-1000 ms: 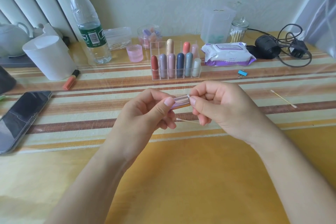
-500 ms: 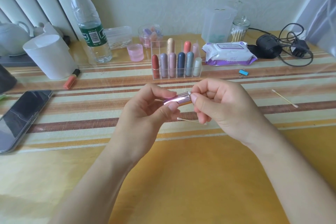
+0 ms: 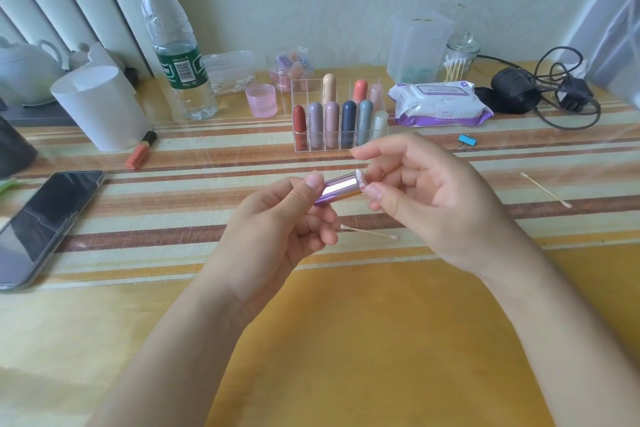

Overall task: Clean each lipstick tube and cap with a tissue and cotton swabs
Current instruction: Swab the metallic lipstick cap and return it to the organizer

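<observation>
Presently, item in hand: one lipstick tube [image 3: 337,191], metallic pink-violet, held roughly level above the counter [image 3: 346,340]. The left grip [image 3: 284,222] has thumb and fingertips closed on the tube's left end. The right grip [image 3: 429,198] is just right of the tube, fingers loose and spread, forefinger out, thumb tip at the tube's free end. A small white-pink bit shows at that end; whether it is a swab head pinched in this grip cannot be told. One cotton swab [image 3: 369,234] lies on the counter directly beneath the two grips. A second swab [image 3: 545,189] lies well to the right of the right grip, with what looks like a pink-stained tip. A clear organiser [image 3: 301,146] stands beyond the grips, holding several capped lipsticks upright. A wipes pack [image 3: 440,106] and a swab jar [image 3: 457,61] stand beyond the right grip. An orange stick [image 3: 140,151] lies loose far left of the left grip. Judged progress: one tube under cleaning, with its cap not in view and no tissue in either grip. The racked pieces show no sign either way, so most of the set probably remains.
</observation>
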